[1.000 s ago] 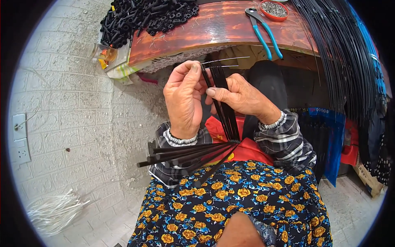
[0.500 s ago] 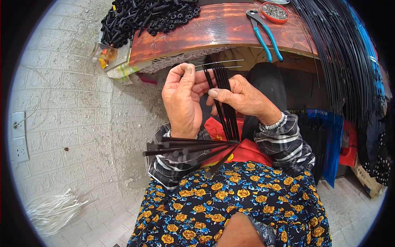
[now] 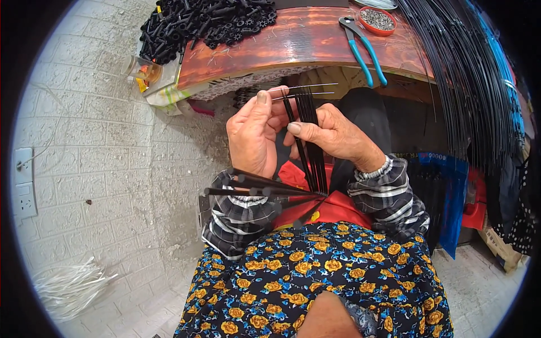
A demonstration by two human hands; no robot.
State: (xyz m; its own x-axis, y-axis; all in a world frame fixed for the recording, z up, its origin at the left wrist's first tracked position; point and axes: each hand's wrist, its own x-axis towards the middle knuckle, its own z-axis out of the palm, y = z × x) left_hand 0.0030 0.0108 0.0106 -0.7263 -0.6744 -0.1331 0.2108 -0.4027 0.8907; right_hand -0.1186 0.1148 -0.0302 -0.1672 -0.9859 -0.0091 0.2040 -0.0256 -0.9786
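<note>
My left hand (image 3: 255, 134) and my right hand (image 3: 333, 135) are raised together in front of me, both closed around a bunch of thin black ribs (image 3: 311, 146) that stand almost upright between them. Thin silver wire tips (image 3: 307, 90) stick out sideways above my fingers. More black ribs (image 3: 253, 188) fan out to the left from the same joint, low over my lap. My left thumb points upward beside the ribs; my right thumb presses against them.
A reddish wooden table (image 3: 282, 45) stands ahead, with a heap of small black plastic parts (image 3: 203, 22), blue-handled pliers (image 3: 363, 48) and a red dish of small metal pieces (image 3: 376, 19). Long black rods (image 3: 473, 84) hang at the right. White strips (image 3: 70, 284) lie on the floor at the left.
Both hands have shifted slightly along the upright ribs, and the fanned ribs over my lap have tilted a little. My left thumb has lifted.
</note>
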